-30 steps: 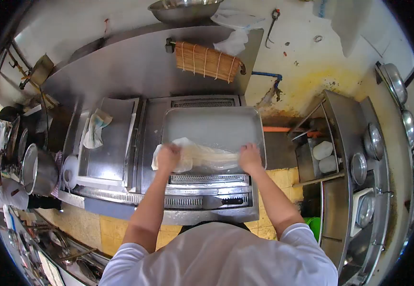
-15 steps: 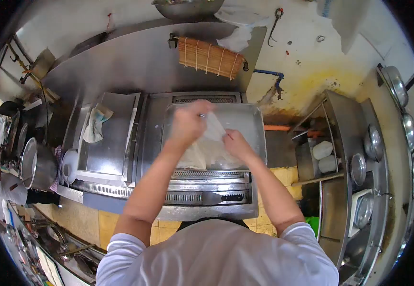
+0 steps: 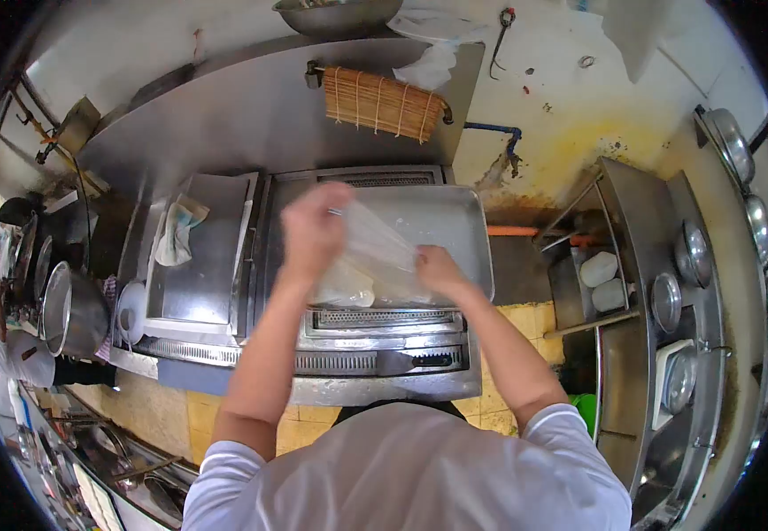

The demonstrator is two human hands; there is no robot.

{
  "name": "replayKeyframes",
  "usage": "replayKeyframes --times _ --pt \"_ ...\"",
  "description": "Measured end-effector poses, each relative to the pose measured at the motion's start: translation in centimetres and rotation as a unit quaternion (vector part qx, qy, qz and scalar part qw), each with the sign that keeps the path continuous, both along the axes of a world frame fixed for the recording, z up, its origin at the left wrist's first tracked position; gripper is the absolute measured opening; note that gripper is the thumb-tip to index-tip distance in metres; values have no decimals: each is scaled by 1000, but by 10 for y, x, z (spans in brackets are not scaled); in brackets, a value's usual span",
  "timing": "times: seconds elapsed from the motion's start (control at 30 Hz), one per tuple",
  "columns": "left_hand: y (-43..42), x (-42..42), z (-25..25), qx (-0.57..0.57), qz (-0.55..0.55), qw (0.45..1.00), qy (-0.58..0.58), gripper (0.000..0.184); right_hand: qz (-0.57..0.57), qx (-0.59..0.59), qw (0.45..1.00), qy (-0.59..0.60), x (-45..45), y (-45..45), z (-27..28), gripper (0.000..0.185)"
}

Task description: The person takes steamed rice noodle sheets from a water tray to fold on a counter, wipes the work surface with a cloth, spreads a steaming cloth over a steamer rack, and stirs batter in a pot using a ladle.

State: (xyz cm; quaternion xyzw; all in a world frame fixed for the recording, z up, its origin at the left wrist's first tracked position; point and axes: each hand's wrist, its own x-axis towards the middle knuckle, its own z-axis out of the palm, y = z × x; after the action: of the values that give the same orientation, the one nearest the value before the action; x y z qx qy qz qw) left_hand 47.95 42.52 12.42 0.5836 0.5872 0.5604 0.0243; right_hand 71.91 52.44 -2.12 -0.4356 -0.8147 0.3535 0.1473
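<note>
A clear plastic bag stretches between my two hands over a large metal tray. My left hand, blurred by motion, is closed on the bag's upper left part; a small shiny bit shows at its fingers, too small to name. Lower and to the right, my right hand pinches the bag's other side. A pale, smooth lump lies at the tray's near left, below my left hand; whether it is inside the bag I cannot tell.
A wide-bladed tool with a black handle lies on the near ledge. Left of the tray, a cloth rests on a steel surface. A rolled bamboo mat hangs behind. Metal shelving stands right; a large pot stands left.
My left hand has moved left, away from my right hand, drawing the plastic bag out wider between them. My right hand has barely moved. The pale lump shows more plainly now.
</note>
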Motion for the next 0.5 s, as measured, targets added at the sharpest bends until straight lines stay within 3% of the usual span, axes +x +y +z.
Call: replayKeyframes --times 0.07,0.1,0.13,0.23,0.3,0.37,0.43,0.5 --pt "-10 -42 -3 2 94 993 -69 40 -23 116 993 -9 46 23 -56 30" --pt "-16 -63 -19 -12 132 989 -60 31 -29 185 982 19 62 28 -66 32" --pt "-20 -80 -39 -52 158 981 -100 17 -22 133 991 22 65 30 -57 30" --pt "-28 -109 -93 -280 226 933 -16 23 4 16 999 44 65 29 23 25" --pt "-13 -102 -143 -222 81 971 -31 37 28 -9 997 75 37 15 78 20" --pt "-5 -33 -99 -170 -34 984 46 44 68 -16 990 124 9 5 114 14" --pt "-5 24 -31 -203 -179 962 23 35 88 -53 975 198 -11 -3 145 11" --pt "9 38 -9 -167 -205 964 -23 33 87 -117 944 297 -24 -8 172 11"
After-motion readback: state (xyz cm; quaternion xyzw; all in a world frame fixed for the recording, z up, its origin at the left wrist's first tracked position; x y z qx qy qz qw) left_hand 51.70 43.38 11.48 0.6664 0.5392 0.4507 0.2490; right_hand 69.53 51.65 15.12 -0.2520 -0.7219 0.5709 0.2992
